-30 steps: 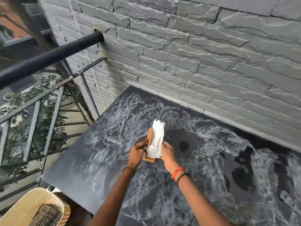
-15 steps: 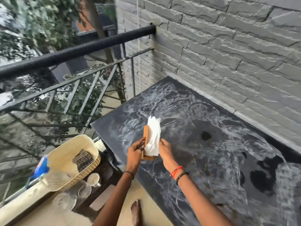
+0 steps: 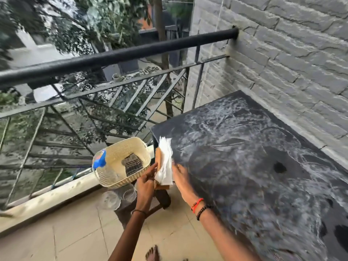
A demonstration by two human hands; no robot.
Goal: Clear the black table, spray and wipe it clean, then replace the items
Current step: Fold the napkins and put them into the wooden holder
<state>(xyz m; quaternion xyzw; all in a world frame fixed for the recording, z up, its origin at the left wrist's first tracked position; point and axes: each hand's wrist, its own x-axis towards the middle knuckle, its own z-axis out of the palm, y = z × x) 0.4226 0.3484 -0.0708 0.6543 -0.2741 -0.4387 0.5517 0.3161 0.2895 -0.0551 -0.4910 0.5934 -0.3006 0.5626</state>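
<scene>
The black table stands against the stone wall, its top streaked all over with white smears. At its near left corner my left hand grips a wooden napkin holder upright, with a stack of white napkins in it. My right hand is blurred; its fingers look straight and lie against the right side of the napkins, over the table's edge.
Left of the table a cream basket holds a dark cloth and a blue-topped spray bottle. Clear glasses sit on a low dark surface below it. A black railing borders the balcony. My bare foot is on the tiled floor.
My view has swung left and both hands have carried the napkin holder from over the table's middle to its left corner, near the basket.
</scene>
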